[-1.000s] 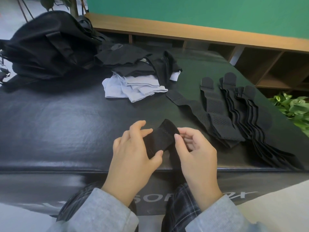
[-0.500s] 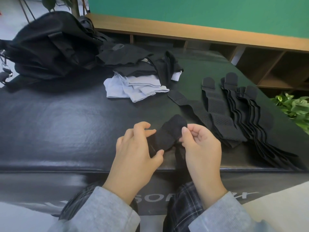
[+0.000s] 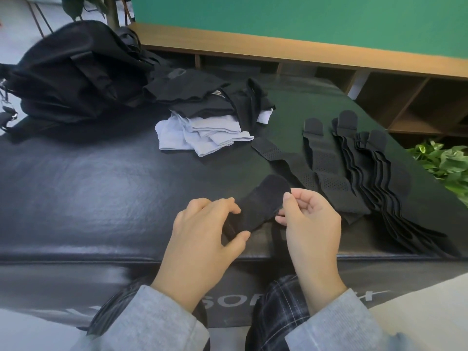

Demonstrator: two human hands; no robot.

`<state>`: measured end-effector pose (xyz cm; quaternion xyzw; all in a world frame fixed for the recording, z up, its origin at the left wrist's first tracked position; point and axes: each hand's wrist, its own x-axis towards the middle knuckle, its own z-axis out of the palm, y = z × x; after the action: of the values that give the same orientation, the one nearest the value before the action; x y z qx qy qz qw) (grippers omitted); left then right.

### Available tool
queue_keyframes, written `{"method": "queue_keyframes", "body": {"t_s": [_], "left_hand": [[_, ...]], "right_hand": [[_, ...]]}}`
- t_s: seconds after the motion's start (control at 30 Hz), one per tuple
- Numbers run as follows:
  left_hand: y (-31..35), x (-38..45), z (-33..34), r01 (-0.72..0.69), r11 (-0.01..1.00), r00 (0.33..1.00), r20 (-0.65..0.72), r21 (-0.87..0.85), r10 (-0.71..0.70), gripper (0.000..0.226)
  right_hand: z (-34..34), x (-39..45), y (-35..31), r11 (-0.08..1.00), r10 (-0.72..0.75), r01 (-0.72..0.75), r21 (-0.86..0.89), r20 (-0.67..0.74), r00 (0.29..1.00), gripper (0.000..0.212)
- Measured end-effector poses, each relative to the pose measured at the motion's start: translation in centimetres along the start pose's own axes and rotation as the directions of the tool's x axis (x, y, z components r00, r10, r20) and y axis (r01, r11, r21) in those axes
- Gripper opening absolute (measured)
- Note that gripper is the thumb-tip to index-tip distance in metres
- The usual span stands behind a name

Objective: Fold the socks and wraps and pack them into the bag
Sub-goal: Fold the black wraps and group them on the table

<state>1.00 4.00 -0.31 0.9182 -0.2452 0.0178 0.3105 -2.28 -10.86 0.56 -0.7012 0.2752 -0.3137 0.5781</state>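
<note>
Wrap [image 3: 263,201] pinched between left hand [image 3: 202,234] and right hand [image 3: 311,219], spare wraps [image 3: 354,171] beside, socks [image 3: 202,135] and bag [image 3: 71,74] beyond.

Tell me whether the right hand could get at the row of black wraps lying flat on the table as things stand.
Probably yes, but not freely: the right hand is pinching the wrap that the left hand also holds. The flat wraps lie just beyond it on the table, nothing between.

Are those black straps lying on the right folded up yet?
No, spread flat. The black straps lie full length, side by side, on the table.
</note>
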Motion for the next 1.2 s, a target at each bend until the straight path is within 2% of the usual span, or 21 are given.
{"method": "queue_keyframes", "body": {"t_s": [0.1,0.3,0.43,0.5,0.6,0.7,0.83,0.9,1.03,1.2], "left_hand": [[0.2,0.0,0.1,-0.051,0.998,0.997,-0.063,0.031,0.053,0.039],[0.2,0.3,0.4,-0.021,1.000,0.992,-0.128,0.017,0.023,0.038],[0.3,0.4,0.7,0.077,0.994,0.985,-0.149,-0.071,-0.087,0.065],[0.3,0.4,0.8,0.077,0.994,0.983,-0.162,-0.076,-0.089,0.070],[0.1,0.4,0.9,0.074,0.994,0.982,-0.166,-0.074,-0.086,0.072],[0.1,0.4,0.9,0.062,0.996,0.982,-0.172,-0.069,-0.073,0.070],[0.1,0.4,0.8,0.061,0.996,0.984,-0.162,-0.072,-0.072,0.065],[0.0,0.4,0.8,0.068,0.995,0.986,-0.149,-0.075,-0.079,0.062],[0.2,0.4,0.4,0.059,0.997,0.990,-0.127,-0.052,-0.065,0.050],[0.0,0.4,0.5,0.025,0.999,0.994,-0.111,0.023,-0.022,0.036]], "right_hand": [[-0.1,-0.3,0.0,0.999,-0.043,0.042,0.003,0.017,0.999,0.014],[-0.2,-1.1,0.3,0.991,-0.133,0.134,-0.019,0.061,0.989,0.013],[-0.1,-1.7,0.4,0.973,-0.226,0.230,-0.029,0.105,0.968,0.019],[0.0,-1.8,0.5,0.946,-0.311,0.319,-0.054,0.129,0.942,0.021],[0.1,-1.7,1.1,0.873,-0.441,0.472,-0.123,0.215,0.871,0.004],[0.1,-1.5,1.5,0.796,-0.511,0.580,-0.175,0.319,0.798,0.013],[0.1,-1.1,1.7,0.744,-0.528,0.648,-0.162,0.451,0.719,0.012],[0.1,-0.9,1.9,0.739,-0.520,0.655,-0.157,0.484,0.704,0.013],[0.2,-0.9,2.2,0.729,-0.473,0.647,-0.223,0.519,0.712,0.017],[0.3,-0.9,1.6,0.754,-0.408,0.593,-0.283,0.505,0.760,0.029]]}}
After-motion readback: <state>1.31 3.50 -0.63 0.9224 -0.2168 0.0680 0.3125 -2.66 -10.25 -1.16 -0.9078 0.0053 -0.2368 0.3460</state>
